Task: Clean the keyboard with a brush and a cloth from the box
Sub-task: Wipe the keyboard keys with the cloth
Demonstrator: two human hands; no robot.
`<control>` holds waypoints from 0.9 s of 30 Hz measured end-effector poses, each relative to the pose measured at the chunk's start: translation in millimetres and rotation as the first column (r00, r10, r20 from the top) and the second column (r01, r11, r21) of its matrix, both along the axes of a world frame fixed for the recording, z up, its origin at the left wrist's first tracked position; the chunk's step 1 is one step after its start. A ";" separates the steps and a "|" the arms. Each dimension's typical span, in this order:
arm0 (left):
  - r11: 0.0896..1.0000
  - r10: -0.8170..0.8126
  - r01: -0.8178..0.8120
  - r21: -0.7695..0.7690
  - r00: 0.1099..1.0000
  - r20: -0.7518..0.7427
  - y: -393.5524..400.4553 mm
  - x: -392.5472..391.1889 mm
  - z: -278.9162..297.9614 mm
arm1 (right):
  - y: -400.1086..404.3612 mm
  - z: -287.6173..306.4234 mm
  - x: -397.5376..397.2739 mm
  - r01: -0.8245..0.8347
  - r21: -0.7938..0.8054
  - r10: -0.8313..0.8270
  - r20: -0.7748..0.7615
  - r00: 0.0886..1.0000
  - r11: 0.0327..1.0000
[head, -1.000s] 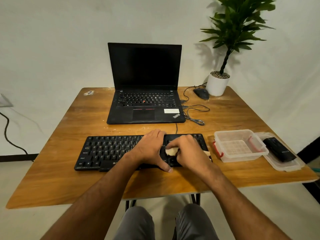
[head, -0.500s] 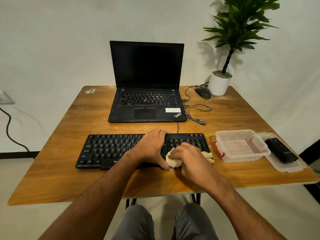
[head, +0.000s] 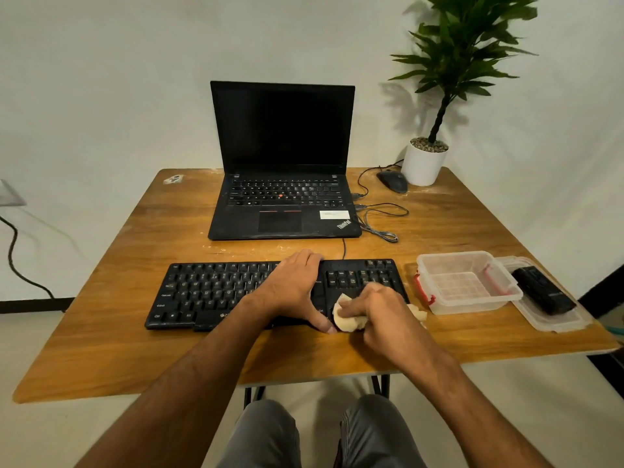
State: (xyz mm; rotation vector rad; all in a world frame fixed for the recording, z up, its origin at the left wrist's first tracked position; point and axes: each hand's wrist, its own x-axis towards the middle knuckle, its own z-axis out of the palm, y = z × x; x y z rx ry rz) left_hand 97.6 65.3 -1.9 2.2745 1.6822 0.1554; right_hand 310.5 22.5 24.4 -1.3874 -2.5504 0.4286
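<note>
Right hand [head: 378, 309] has slid the cloth [head: 344, 319] back to the keyboard's [head: 216, 292] near-right edge; fingers curled, gripping it. Left hand [head: 293, 285] stays flat, fingers spread, pressing mid-keyboard near the tabletop's [head: 101, 332] front edge. Clear box [head: 466, 282] sits right of the keyboard, dark brush [head: 543, 293] on its lid [head: 557, 322]. Laptop [head: 283, 184] behind.

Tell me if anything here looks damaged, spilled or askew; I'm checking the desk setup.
Nothing spilled or broken. The only oddities: pale scuffs and dust on the table near the laptop, and a black object lying on the box lid instead of in the box.
</note>
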 end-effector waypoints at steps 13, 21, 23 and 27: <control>1.000 0.009 -0.009 -0.003 1.000 -0.029 0.7 0.8 1.2 | -3.2 -1.9 -6.6 0.167 -0.017 -0.165 0.083 0.983 0.986; 1.000 -0.005 0.004 -0.012 0.997 -0.071 1.6 3.2 3.3 | -8.2 9.7 -2.1 0.217 0.017 -0.217 0.029 0.976 0.976; 0.999 -0.010 0.007 -0.031 0.995 -0.099 2.3 6.1 6.0 | -13.7 2.3 -4.1 0.198 0.004 -0.198 0.014 0.980 0.980; 0.999 -0.018 0.011 -0.047 0.986 -0.168 7.2 17.2 13.2 | -11.4 7.1 5.9 0.173 -0.033 -0.173 0.025 0.985 0.984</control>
